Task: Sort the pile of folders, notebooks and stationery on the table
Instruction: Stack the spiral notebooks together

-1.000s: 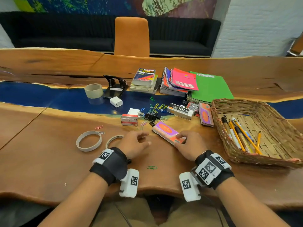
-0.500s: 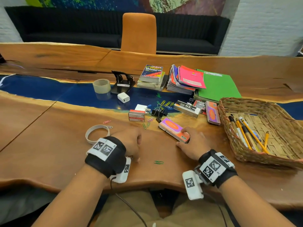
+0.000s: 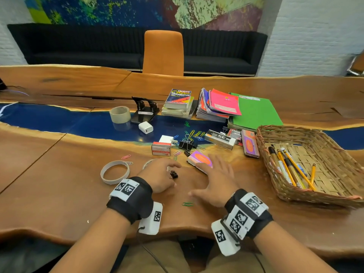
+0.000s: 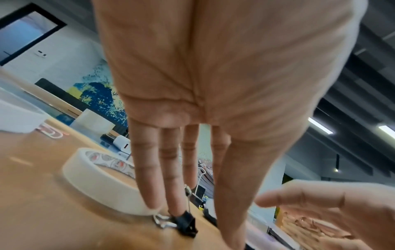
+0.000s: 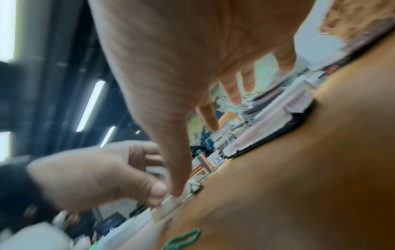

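Black metal binder clip (image 3: 174, 175) lies under our straight-fingered left hand (image 3: 160, 177); our right hand (image 3: 216, 182) spread, holding nothing.

Black wrist straps (image 3: 131, 201), white coded tags, white camera boxes (image 3: 150, 218), bare forearms

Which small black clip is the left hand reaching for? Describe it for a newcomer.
Start at the wicker basket, then look left past the right hand to the left hand. By its fingertips lies the small black binder clip, alone on bare wood, unlike the clips heaped farther back.
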The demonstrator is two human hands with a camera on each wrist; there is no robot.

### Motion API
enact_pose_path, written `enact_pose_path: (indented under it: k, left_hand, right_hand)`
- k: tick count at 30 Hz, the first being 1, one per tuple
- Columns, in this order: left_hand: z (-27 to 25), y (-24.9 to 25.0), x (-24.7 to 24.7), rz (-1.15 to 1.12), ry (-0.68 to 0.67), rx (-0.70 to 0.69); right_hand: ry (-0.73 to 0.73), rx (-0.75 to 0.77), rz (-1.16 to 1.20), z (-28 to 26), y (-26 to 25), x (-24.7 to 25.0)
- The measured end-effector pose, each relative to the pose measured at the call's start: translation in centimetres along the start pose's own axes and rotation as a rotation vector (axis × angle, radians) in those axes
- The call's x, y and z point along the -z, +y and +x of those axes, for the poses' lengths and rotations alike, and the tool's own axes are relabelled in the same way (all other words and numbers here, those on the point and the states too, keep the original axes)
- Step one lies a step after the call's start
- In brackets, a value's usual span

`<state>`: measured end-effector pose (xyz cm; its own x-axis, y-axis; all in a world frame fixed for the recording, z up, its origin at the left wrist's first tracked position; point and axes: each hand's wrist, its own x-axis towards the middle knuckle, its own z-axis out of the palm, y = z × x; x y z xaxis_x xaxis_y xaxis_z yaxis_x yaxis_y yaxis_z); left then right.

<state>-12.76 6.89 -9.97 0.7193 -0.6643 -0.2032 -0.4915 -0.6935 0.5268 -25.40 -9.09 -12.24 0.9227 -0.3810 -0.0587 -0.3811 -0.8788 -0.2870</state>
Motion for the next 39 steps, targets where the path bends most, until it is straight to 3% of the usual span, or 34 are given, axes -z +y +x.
enact_pose_path:
  k: [4,9,13,16,23,34,39]
  left_hand:
    - [0.4,-1.1,1.3,-0.013,0.112,0.07]
    - [1.0,-3.6,3.2,0.24,0.159,0.354]
    - [0.5,-4.9,2.9,0.198,0.06,0.549]
    - [0.9,-4.7,1.8,0.171,0.038,0.466]
    - [1.3,-1.4,-0.4,-0.123,-0.016,0.156]
    - [6.9,4.9,3.9,-0.025,0.201,-0.034]
    - [11.7,8.1,4.8,-0.111,0.164,-0.118]
  right_hand:
    - [-0.175,0.029,-0.089,-0.3,-0.7,-0.7]
    - [-0.052,-0.069,-0.053,0.5,-0.2,-0.4]
    - [-0.123,-0.125,-0.015,0.9,-0.3,-0.6]
    - [-0.147,-0.146,0.014,1.5,-0.5,-1.0]
    - [-0.134,-0.08,0.049,2.5,-0.1,0.3]
    - [0.028,-0.177,0.213,7.2,2.2,6.8]
    - [0.042,-0.216,0.268,10.9,3.6,8.7]
